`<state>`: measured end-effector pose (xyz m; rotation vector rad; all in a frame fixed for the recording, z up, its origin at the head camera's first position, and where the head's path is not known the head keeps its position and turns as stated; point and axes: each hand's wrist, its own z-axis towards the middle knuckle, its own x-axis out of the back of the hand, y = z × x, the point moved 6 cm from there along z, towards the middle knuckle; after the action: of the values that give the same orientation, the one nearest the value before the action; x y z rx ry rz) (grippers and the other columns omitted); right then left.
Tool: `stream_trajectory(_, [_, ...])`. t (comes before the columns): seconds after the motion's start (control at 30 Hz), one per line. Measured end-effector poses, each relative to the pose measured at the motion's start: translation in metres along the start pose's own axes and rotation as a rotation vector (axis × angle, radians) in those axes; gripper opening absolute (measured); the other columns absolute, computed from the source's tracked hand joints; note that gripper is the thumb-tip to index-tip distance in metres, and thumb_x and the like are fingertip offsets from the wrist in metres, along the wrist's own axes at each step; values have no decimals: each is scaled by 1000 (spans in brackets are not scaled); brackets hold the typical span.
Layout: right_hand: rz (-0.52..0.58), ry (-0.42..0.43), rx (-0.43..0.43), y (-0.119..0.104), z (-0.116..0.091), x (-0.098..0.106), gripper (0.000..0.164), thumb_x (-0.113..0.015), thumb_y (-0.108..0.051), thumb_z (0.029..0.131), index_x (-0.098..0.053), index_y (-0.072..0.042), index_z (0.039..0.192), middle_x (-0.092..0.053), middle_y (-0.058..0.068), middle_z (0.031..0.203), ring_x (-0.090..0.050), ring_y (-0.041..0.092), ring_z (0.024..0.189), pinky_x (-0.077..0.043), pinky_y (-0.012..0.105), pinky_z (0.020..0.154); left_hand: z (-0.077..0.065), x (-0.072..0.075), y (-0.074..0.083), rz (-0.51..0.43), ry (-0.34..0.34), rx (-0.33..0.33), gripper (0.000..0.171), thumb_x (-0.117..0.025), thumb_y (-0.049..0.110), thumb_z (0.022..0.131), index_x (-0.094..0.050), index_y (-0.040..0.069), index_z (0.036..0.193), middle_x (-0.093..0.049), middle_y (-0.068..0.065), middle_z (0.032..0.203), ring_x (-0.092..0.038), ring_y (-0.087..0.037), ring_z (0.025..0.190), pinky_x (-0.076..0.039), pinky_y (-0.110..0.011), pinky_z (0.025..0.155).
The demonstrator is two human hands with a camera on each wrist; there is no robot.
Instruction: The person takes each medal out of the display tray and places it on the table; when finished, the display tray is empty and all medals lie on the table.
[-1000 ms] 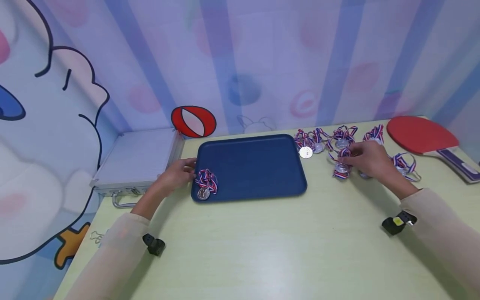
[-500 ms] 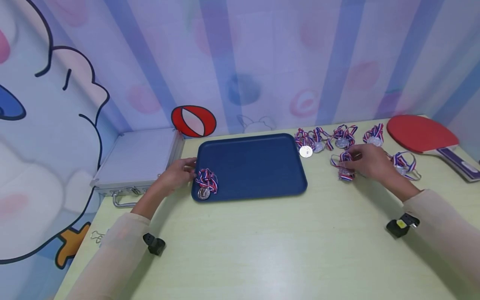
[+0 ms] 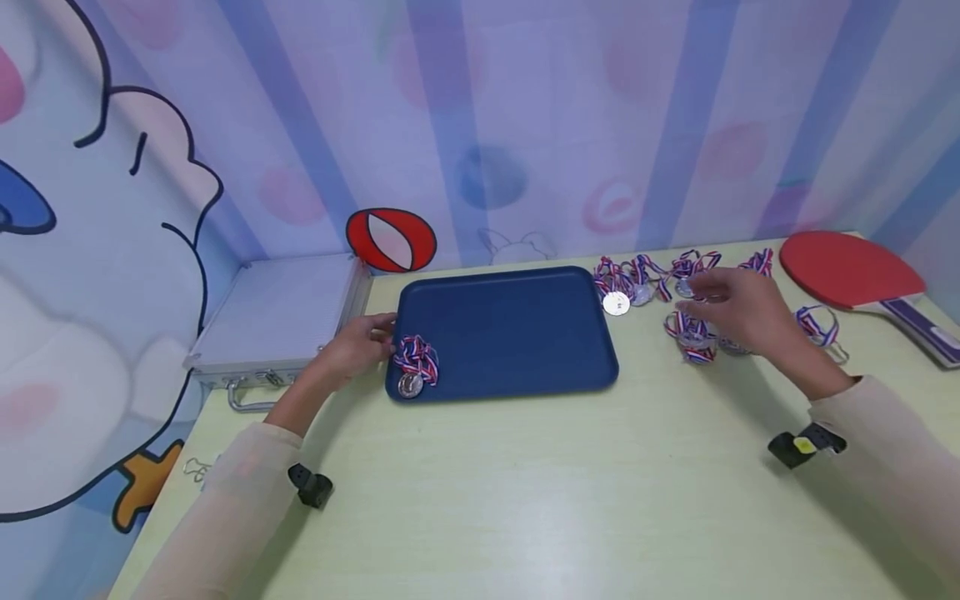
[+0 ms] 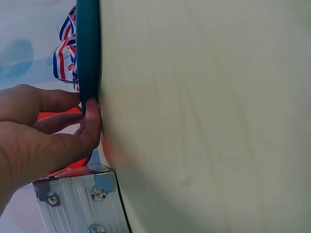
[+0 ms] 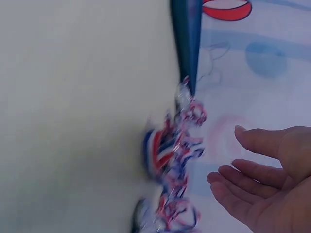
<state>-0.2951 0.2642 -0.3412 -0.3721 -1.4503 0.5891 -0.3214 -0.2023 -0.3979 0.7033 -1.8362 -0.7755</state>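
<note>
At the left rim of the blue tray (image 3: 510, 333), my left hand (image 3: 356, 348) pinches the edge between thumb and fingers, as the left wrist view shows. One silver medal (image 3: 410, 384) with a red, white and blue ribbon lies in the tray's near left corner. My right hand (image 3: 738, 310) hovers over the medals at the right, thumb and fingers apart and holding nothing. Below its fingers lies a medal with a bundled ribbon (image 3: 697, 353). In the right wrist view the medals are blurred, and the hand (image 5: 272, 179) is clear of them.
Several more medals (image 3: 617, 303) lie right of the tray, some partly hidden by the right hand. A red table tennis bat (image 3: 847, 267) is at the far right. An aluminium case (image 3: 277, 312) stands left of the tray, with a binder clip (image 3: 197, 469) nearer the front.
My right hand has let go of the ribboned medal, after shifting it slightly right, and has risen with its fingers spread. The left hand stays at the tray's rim.
</note>
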Motion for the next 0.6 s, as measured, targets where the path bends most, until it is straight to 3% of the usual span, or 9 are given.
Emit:
stream_trajectory(0.2, [90, -77, 107, -53, 11, -30, 39, -64, -33, 86, -65, -6, 114, -68, 15, 108, -64, 29, 98, -51, 43, 81, 0, -1, -2, -1, 7, 12, 59, -44, -2, 91, -28, 9, 147, -45, -17, 134, -48, -27, 110, -46, -37, 95])
stream_trajectory(0.33, [157, -219, 174, -95, 19, -70, 39, -66, -31, 85, -65, -6, 115, -68, 10, 108, -64, 24, 99, -52, 39, 81, 0, -1, -2, -11, 7, 23, 60, -45, -3, 91, -27, 10, 147, -44, -16, 134, -47, -27, 110, -45, -39, 97])
stream_trajectory(0.47, [207, -364, 188, -138, 23, -113, 43, -67, -31, 84, -63, -6, 119, -68, 7, 109, -63, 21, 100, -52, 36, 82, 0, 0, -2, -14, 11, 11, 61, -45, -3, 90, -26, 9, 147, -43, -18, 135, -47, -28, 112, -45, -40, 98])
stream_trajectory(0.6, [175, -444, 193, -176, 26, -154, 51, -70, -35, 81, -61, -5, 121, -67, 6, 110, -62, 16, 99, -53, 32, 81, -1, 1, -2, -25, 13, 13, 61, -45, -4, 90, -26, 8, 147, -43, -19, 136, -46, -29, 114, -44, -41, 99])
